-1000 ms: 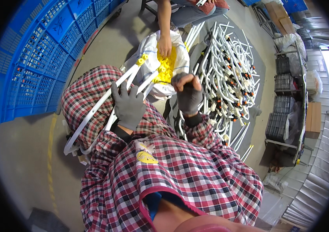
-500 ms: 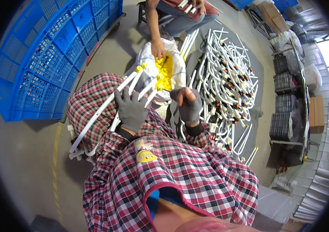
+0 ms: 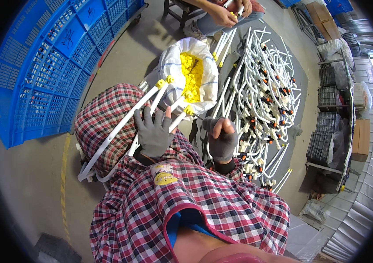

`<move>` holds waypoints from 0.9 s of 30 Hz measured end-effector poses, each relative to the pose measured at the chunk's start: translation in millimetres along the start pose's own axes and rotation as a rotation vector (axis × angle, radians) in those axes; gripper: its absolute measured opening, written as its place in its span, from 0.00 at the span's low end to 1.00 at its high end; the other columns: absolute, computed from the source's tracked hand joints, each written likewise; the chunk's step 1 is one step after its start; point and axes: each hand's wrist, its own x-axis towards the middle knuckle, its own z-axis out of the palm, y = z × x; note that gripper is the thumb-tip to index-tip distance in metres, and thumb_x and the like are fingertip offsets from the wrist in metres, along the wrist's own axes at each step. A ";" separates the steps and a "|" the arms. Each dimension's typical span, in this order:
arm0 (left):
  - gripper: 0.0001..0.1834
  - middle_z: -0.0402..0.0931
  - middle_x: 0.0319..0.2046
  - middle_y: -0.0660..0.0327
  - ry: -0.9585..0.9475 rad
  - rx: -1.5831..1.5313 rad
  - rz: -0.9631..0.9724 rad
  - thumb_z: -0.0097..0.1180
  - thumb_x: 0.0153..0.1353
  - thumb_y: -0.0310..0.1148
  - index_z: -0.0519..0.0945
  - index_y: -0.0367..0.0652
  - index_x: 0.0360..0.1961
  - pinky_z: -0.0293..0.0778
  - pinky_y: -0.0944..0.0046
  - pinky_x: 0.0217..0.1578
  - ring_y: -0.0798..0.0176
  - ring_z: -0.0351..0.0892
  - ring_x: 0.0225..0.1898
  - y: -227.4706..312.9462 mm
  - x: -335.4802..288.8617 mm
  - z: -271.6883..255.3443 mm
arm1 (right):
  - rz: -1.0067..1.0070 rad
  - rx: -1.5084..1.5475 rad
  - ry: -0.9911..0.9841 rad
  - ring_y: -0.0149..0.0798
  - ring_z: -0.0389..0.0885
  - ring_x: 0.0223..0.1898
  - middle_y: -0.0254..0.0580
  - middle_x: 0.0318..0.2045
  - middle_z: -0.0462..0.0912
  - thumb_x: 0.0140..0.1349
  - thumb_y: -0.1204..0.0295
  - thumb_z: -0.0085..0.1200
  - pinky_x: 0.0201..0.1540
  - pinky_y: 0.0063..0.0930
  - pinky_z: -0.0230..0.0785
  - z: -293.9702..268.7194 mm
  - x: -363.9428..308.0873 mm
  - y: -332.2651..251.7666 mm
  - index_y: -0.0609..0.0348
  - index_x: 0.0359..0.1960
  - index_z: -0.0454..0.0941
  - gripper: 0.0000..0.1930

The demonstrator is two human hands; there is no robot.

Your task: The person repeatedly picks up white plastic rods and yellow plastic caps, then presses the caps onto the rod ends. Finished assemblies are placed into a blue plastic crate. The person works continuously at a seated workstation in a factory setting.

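My left hand (image 3: 155, 135), in a grey glove with bare fingertips, lies over white tubes (image 3: 117, 131) resting across my lap. Its thumb bends round the tube nearest my right hand, so it grips there. Yellow fittings (image 3: 169, 79) sit on the tube ends; one yellow fitting (image 3: 189, 110) faces my right fist. My right hand (image 3: 222, 139) is closed, its thumb toward the tubes. A thin dark shaft (image 3: 198, 116) sticks out of the fist toward that fitting; the rest is hidden. Just beyond stands a white sack (image 3: 173, 59) of yellow fittings (image 3: 191, 74).
To the right, a large pile of bent white tubes (image 3: 261, 92) with black and orange parts covers a dark mat. Across from me, a person's hands (image 3: 226, 16) hold tubes. Blue crates (image 3: 68, 48) stand left, a shelf rack (image 3: 346, 114) right.
The other person's hand has left the sack and is now at their tubes. A yellow fitting shows on the nearest tube end, white before. The view has shifted slightly.
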 end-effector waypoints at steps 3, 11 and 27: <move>0.39 0.75 0.49 0.54 0.044 -0.028 -0.009 0.68 0.54 0.53 0.79 0.40 0.62 0.56 0.23 0.66 0.38 0.69 0.62 3.6 -5.4 -6.7 | -0.086 -0.002 -0.058 0.37 0.62 0.24 0.40 0.17 0.67 0.74 0.56 0.42 0.33 0.32 0.53 -1.4 -7.9 6.7 0.61 0.16 0.67 0.28; 0.44 0.79 0.50 0.49 -0.096 0.067 -0.051 0.65 0.59 0.54 0.70 0.35 0.69 0.51 0.26 0.70 0.37 0.68 0.61 2.8 -5.4 -12.3 | -0.260 0.238 0.314 0.34 0.59 0.19 0.33 0.12 0.60 0.76 0.55 0.37 0.30 0.34 0.53 18.7 -21.9 -62.1 0.52 0.15 0.64 0.28; 0.10 0.83 0.31 0.62 -0.133 -0.123 0.129 0.65 0.54 0.40 0.83 0.49 0.35 0.49 0.37 0.72 0.54 0.79 0.47 -37.1 37.2 -4.5 | -0.137 0.250 0.037 0.32 0.53 0.18 0.28 0.13 0.56 0.77 0.55 0.36 0.31 0.34 0.52 -21.3 54.1 -8.7 0.52 0.18 0.64 0.26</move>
